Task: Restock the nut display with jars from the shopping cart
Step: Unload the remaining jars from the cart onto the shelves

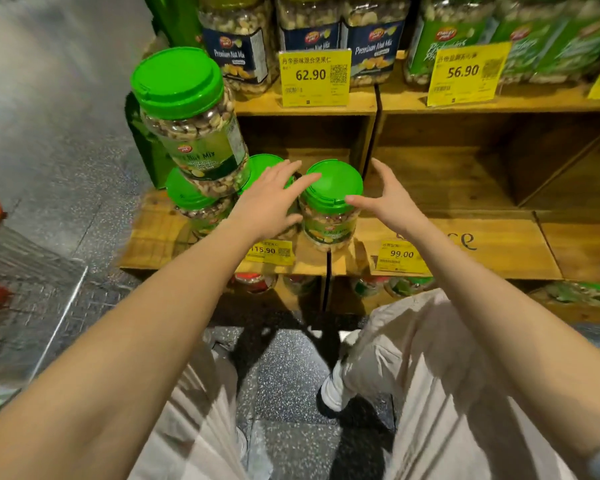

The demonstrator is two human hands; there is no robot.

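Left hand: ours, spread flat, fingertips on the green lid, grasping nothing.
Right hand: ours, released, just beside the jar.
Jar: upright on the wooden shelf, at its front edge.
Neighbours: a tilted jar leans atop two lower jars, left.

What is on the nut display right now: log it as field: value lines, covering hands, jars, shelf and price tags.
left hand: open, fingers on the lid of the front jar
right hand: open, beside that jar, not gripping
stacked jar: tilted, resting on lower green-lid jars
wooden shelf: bare to the right of the jars
price tags: 115.90, 99.00
upper shelf: Premium Nut Mix jars
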